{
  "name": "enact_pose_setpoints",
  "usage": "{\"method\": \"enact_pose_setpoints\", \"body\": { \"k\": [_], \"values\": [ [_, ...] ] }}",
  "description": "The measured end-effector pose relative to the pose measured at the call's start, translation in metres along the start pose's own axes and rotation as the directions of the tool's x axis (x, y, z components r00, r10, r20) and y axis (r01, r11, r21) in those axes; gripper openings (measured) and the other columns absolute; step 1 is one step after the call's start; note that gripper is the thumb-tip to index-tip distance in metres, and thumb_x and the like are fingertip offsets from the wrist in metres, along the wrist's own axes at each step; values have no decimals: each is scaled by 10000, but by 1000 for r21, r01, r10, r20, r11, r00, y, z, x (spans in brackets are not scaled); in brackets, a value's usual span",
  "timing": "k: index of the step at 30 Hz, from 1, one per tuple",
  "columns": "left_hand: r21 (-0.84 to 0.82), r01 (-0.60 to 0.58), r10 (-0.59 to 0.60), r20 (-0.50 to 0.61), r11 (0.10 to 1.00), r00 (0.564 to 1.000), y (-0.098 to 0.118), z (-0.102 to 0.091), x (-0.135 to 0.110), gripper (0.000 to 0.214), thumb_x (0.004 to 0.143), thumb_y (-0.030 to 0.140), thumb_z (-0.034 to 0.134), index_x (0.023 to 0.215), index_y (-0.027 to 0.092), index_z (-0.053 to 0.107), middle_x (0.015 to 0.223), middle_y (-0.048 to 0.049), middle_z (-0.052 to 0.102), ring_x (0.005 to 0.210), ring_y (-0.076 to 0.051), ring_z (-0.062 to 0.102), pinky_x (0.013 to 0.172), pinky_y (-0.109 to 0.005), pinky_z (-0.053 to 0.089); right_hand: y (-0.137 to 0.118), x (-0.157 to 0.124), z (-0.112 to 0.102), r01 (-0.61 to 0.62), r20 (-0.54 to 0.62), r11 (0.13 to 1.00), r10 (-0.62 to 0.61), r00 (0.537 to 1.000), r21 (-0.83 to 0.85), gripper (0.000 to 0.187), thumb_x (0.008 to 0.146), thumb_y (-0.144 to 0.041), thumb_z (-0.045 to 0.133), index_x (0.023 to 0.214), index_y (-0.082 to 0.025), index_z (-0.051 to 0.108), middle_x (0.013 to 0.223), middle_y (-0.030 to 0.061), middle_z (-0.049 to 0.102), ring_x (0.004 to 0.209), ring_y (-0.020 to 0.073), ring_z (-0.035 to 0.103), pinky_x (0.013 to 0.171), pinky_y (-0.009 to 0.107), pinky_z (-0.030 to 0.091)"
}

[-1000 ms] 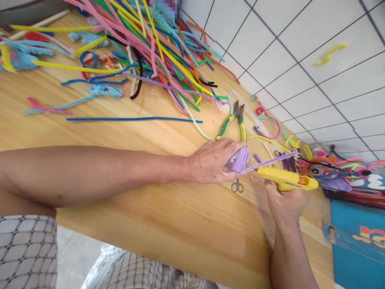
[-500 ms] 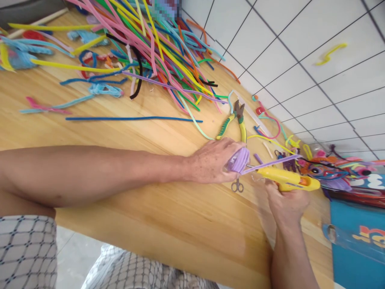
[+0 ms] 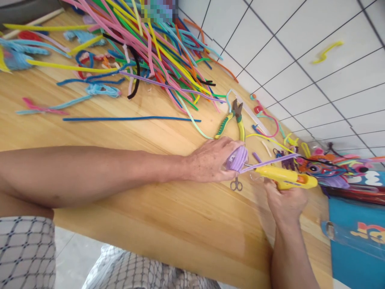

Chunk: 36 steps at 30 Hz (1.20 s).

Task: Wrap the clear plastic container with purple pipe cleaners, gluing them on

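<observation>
My left hand (image 3: 210, 160) is closed round a bundle of wound purple pipe cleaner (image 3: 237, 159). From this bundle a loose purple strand (image 3: 270, 162) runs out to the right, above the glue gun. My right hand (image 3: 285, 200) grips a yellow glue gun (image 3: 282, 176) by its handle. The gun's nozzle points left and sits at or very close to the purple bundle; whether it touches I cannot tell. Just below the left hand show the handles of small scissors (image 3: 236, 184), their blades hidden. Pliers with green and yellow grips (image 3: 223, 125) lie behind the left hand.
A big heap of coloured pipe cleaners (image 3: 156, 52) covers the table's back. A single blue pipe cleaner (image 3: 132, 119) lies in front of it. Finished-looking colourful pipe-cleaner figures (image 3: 325, 166) stand at right, beside a blue box (image 3: 351, 257). A tiled wall (image 3: 285, 52) borders the table.
The whole view has shifted slightly left. Both hands keep their grips, and the glue gun stays at the purple bundle.
</observation>
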<state>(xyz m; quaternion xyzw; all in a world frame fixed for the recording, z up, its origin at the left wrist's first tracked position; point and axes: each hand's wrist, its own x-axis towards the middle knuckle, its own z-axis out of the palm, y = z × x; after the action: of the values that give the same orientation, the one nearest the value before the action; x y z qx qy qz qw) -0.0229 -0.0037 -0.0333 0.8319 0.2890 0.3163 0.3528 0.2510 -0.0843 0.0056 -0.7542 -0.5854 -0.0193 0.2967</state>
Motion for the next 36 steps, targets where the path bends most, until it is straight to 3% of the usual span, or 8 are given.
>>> {"method": "enact_pose_setpoints", "body": {
  "k": [36],
  "values": [
    [-4, 13, -13, 17, 1000, 1000, 2, -1, 0, 712, 958, 399, 711, 1570, 171, 427, 1551, -194, 599, 1470, -348, 588, 1235, -536, 505, 13, -1, -1, 19, 26, 1000, -18, 999, -24, 161, 725, -391, 695, 715, -231, 711, 654, 6, 720, 652, 248, 697, 705, 385, 601]
  ]
}}
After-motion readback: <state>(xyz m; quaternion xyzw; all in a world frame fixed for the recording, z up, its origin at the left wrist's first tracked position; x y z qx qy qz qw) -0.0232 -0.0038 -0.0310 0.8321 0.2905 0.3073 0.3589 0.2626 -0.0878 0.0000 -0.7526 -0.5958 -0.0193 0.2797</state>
